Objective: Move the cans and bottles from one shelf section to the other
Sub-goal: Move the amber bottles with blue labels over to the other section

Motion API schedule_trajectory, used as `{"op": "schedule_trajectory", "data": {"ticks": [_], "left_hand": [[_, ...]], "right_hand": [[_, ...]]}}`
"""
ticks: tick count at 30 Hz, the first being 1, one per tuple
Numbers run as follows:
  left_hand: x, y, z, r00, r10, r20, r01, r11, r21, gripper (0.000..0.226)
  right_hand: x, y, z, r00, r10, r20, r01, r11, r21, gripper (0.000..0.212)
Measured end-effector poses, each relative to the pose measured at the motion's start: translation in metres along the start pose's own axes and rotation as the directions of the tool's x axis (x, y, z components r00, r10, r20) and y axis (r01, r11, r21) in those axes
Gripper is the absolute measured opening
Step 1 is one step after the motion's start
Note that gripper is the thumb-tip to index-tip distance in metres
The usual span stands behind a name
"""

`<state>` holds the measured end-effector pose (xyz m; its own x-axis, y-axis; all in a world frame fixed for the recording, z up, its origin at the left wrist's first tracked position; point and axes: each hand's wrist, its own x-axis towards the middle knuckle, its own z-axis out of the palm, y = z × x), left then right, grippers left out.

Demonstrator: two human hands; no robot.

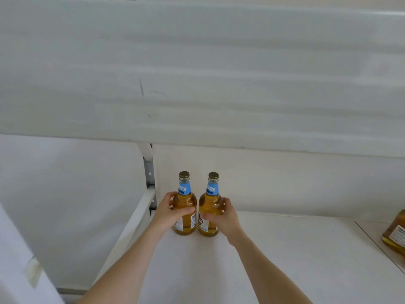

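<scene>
Two amber glass bottles with gold caps and blue neck labels stand upright side by side at the back left of a white shelf (274, 249). My left hand (167, 212) grips the left bottle (185, 204) around its body. The right bottle (211, 205) is held the same way by my right hand (221, 218). Both bottles' bases rest on the shelf, close to the back wall.
A third amber bottle (395, 234) stands at the right edge, past a seam in the shelf. A metal upright (150, 178) and the shelf's left rim lie just left of the bottles. Another white shelf (197, 73) overhangs above.
</scene>
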<state>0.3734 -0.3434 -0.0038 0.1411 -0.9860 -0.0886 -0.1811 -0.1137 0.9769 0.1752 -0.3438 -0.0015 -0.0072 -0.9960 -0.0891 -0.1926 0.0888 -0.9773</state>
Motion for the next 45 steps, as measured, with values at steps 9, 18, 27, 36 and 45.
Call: {"op": "schedule_trajectory", "data": {"ticks": [9,18,27,36,45], "left_hand": [[-0.034,-0.003,0.002,0.999,-0.014,-0.044,0.015,1.0,0.012,0.057],[-0.081,-0.008,0.004,0.98,-0.102,-0.174,0.074,0.984,-0.161,0.043],[-0.134,-0.014,-0.002,0.972,-0.185,-0.148,0.147,0.961,-0.236,0.04],[-0.19,-0.01,-0.005,0.983,-0.167,-0.077,0.148,0.966,-0.21,0.027],[-0.238,-0.001,0.021,0.995,-0.101,-0.006,0.099,0.982,-0.158,0.028]], "right_hand": [[-0.037,0.015,-0.009,0.999,0.001,0.046,-0.009,0.984,0.177,0.063],[-0.088,0.025,-0.014,0.995,0.097,-0.002,-0.091,0.936,0.339,0.05],[-0.139,0.032,-0.024,0.99,0.131,-0.054,-0.1,0.917,0.387,0.048],[-0.203,0.036,-0.039,0.984,0.129,-0.124,-0.069,0.912,0.404,0.039],[-0.257,0.036,-0.068,0.979,0.124,-0.161,-0.053,0.921,0.385,0.04]]}}
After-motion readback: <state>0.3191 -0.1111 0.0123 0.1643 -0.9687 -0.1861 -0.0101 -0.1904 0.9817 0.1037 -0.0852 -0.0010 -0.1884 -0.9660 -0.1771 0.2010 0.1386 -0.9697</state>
